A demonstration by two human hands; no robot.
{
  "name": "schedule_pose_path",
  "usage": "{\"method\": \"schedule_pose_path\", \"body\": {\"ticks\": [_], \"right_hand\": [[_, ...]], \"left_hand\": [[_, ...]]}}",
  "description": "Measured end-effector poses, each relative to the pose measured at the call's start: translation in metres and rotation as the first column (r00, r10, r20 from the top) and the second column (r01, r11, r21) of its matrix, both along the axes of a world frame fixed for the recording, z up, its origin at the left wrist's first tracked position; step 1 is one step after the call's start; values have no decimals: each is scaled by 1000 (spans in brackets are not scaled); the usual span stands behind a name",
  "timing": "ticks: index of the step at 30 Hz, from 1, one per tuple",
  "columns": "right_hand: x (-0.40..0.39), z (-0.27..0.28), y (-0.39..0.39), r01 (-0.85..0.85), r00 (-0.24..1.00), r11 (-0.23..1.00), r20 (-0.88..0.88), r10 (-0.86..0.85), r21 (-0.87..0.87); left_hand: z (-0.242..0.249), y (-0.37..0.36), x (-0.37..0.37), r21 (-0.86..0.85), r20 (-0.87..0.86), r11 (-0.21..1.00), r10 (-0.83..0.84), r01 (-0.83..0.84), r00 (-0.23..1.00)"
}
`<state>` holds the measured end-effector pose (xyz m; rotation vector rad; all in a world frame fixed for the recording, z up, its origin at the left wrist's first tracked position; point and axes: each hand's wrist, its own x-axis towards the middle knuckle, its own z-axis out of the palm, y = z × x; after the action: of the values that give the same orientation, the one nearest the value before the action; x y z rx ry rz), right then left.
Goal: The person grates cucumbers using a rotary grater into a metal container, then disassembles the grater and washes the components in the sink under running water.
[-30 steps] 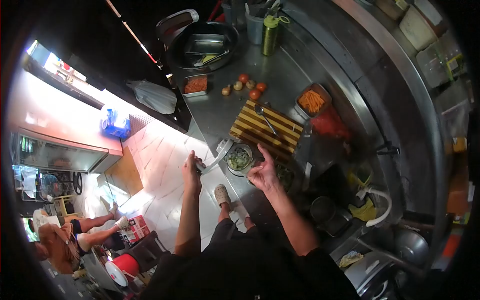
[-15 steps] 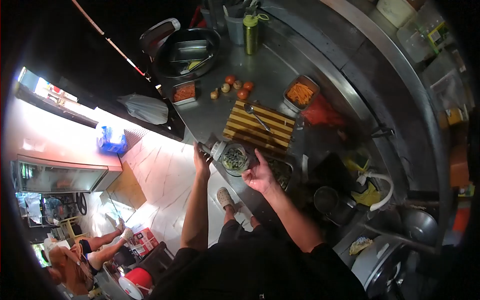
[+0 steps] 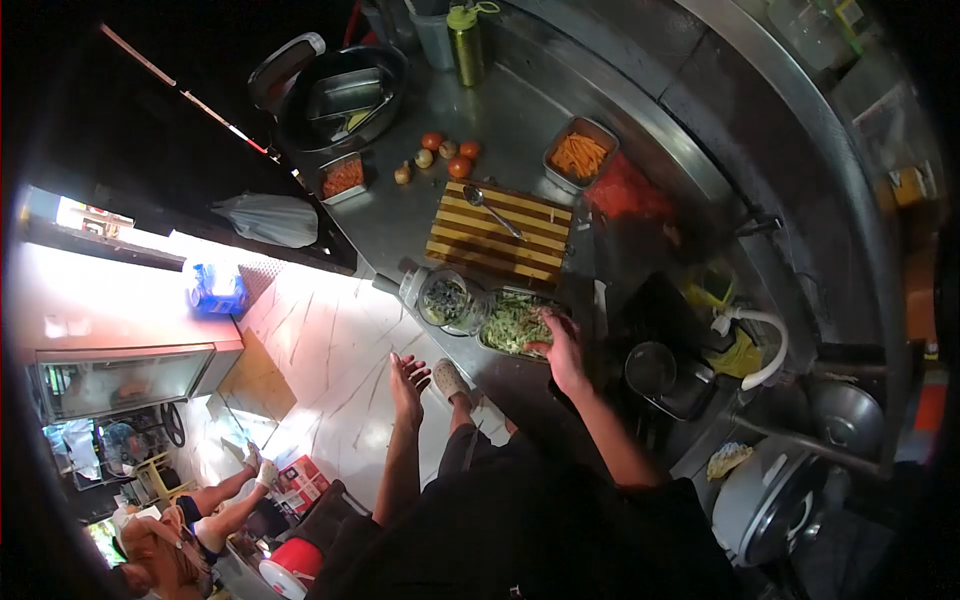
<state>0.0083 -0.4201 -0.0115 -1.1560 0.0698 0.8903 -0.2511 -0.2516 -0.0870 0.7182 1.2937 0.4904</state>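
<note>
My left hand [image 3: 408, 385] is off the counter, palm up, fingers apart and holding nothing. Over the right end of a metal tray [image 3: 482, 342] of shredded green vegetable [image 3: 515, 322] is my right hand [image 3: 562, 355]. Its thumb and fingers are apart at the shreds; the fingertips are partly hidden among them. Left of the tray, a clear jar with a pale collar and dark handle, like a blender jug [image 3: 447, 302], rests on the counter, with green bits inside. Beyond them lies a striped wooden cutting board [image 3: 490, 250] with a metal spoon [image 3: 492, 212] on it.
Tomatoes [image 3: 459, 167] and onions [image 3: 403, 174] lie past the board, near containers of orange sticks [image 3: 580, 155] and chopped red food [image 3: 343, 177]. A dark basin [image 3: 300, 120] stands farther left. At right are a white faucet [image 3: 770, 350] and a pot [image 3: 650, 370]. Another person [image 3: 165, 550] sits lower left.
Both hands have let go of the jar, which now stands left of the tray. My left hand has drawn back towards me; my right hand has moved right onto the green shreds.
</note>
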Motion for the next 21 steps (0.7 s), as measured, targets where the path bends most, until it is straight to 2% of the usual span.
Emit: {"method": "schedule_pose_path", "body": {"ticks": [1, 2, 3, 4, 5, 6, 9, 12, 15, 18, 21], "right_hand": [[2, 7, 0, 0, 984, 999, 178, 9, -52], [5, -2, 0, -114, 935, 984, 320, 153, -136], [6, -4, -2, -146, 745, 957, 608, 273, -252], [5, -7, -3, -130, 458, 921, 802, 384, -368], [6, -9, -5, -69, 111, 881, 874, 473, -468], [8, 4, -8, -84, -83, 815, 820, 567, -573], [4, -6, -16, -16, -232, 788, 769, 596, -615], [11, -13, -26, -56, -287, 724, 706, 648, -688], [21, -13, -29, -124, -302, 726, 723, 621, -676], [25, -3, -31, -172, -250, 746, 761, 598, -643], [24, 11, -29, -128, -204, 787, 793, 574, -603]], "left_hand": [[0, -2, 0, 8, -6, 1000, -18, 18, 1000], [0, -5, 2, 16, -12, 999, -36, 36, 999], [2, -6, 3, 25, -17, 998, -55, 55, 998], [4, -8, 5, 25, -16, 998, -61, 62, 998], [5, -9, 8, 27, -13, 997, -68, 68, 998], [8, -11, 12, 30, -10, 997, -73, 73, 997], [15, -15, 14, 39, 0, 995, -90, 90, 996], [13, -18, 2, 76, 1, 985, -152, 152, 988], [7, -20, -10, 43, -19, 989, -141, 142, 990], [11, -20, -18, 31, -43, 993, -114, 115, 993], [16, -16, -21, 58, -49, 996, -67, 70, 997]]}}
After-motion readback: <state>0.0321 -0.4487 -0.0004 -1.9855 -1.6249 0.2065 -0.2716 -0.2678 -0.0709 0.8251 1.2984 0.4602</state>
